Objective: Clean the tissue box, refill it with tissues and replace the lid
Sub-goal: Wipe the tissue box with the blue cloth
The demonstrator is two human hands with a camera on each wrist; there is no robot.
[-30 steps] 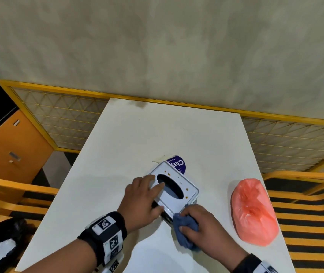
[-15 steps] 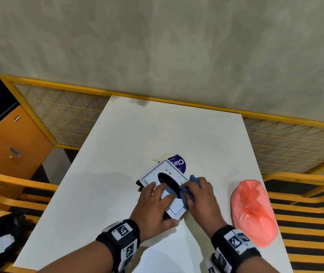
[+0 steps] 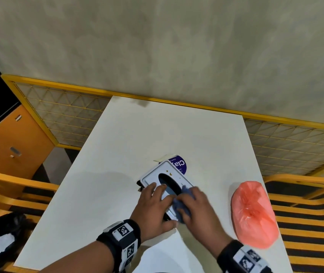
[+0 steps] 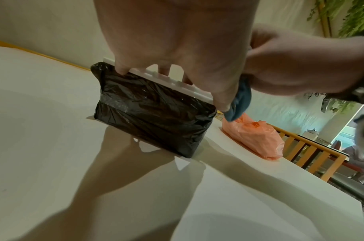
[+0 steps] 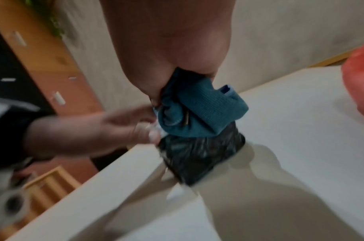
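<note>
The tissue box (image 3: 170, 175) sits mid-table, its white lid (image 4: 162, 76) with a dark oval slot on top and crinkled black plastic round its sides (image 4: 152, 110). My left hand (image 3: 162, 203) grips the box's near-left end, fingers curled over the lid and thumb down the corner. My right hand (image 3: 190, 203) holds a bunched blue cloth (image 3: 179, 206) and presses it on the near end of the lid. In the right wrist view the cloth (image 5: 201, 110) sits on top of the box (image 5: 199, 156). The slot's near part is hidden by the hands.
A tied pink plastic bag (image 3: 253, 213) lies on the white table (image 3: 137, 138) to the right of the box. A purple round label (image 3: 179, 165) lies just behind the box. Yellow railings and wooden slatted seats flank the table; a wall is close behind.
The right hand has rubbed the cloth from the lid's near corner up beside the slot and back toward the near end. The left hand has kept its hold on the box.
</note>
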